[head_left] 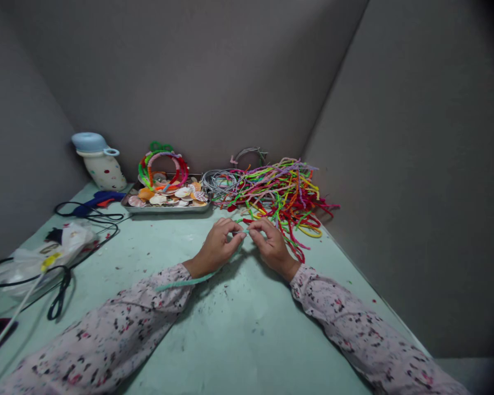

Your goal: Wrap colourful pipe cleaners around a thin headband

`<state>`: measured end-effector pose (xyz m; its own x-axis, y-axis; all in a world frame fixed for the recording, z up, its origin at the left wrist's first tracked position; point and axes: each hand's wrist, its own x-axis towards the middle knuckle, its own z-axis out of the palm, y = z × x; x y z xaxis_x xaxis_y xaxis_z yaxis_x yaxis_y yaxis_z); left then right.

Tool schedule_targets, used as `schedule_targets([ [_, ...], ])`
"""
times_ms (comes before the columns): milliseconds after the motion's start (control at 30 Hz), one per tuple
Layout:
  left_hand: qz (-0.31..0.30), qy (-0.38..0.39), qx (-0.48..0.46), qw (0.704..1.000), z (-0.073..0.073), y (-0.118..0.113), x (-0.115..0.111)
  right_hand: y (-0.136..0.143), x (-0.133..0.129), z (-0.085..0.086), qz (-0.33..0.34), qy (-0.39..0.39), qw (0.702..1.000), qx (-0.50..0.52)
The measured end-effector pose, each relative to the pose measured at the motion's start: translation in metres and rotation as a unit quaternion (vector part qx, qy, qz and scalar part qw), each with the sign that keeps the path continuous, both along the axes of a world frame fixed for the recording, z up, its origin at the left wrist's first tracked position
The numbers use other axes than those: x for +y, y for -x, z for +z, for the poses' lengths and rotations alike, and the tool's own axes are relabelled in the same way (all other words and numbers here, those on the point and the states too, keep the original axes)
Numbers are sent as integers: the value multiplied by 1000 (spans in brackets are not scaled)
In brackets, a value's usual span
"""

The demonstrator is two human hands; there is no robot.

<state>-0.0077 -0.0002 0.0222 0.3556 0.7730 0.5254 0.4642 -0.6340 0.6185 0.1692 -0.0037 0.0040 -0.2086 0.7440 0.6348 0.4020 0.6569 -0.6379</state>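
1. Left hand [219, 244]: thumb and fingers pinched on a teal fuzzy strip [185, 283], which trails past the wrist and across the left sleeve [148, 307].
2. Right hand [271, 248]: thumb and fingers pinched on the same strip, just beside the left fingertips, above the surface [230, 340].
3. Behind the hands: metal tray [168, 209] bearing shells [158, 199] and colourful fuzzy rings [183, 169].
4. Right of the tray: coiled wire [219, 181], then a tangled pile of multicoloured fuzzy strips [282, 186].
5. Far left: blue-capped bottle [102, 171], upright.

Curved mint-green fuzzy strand [189, 282]
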Motion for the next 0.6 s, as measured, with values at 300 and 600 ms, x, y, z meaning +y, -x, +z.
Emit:
schedule_targets([
  [300, -10, 43, -34, 998, -1, 0, -2, -1, 0, 1, 6, -4, 1000, 1],
  [600, -7, 32, -39, 999, -1, 0, -2, -1, 2, 2, 14, -14, 1000, -4],
])
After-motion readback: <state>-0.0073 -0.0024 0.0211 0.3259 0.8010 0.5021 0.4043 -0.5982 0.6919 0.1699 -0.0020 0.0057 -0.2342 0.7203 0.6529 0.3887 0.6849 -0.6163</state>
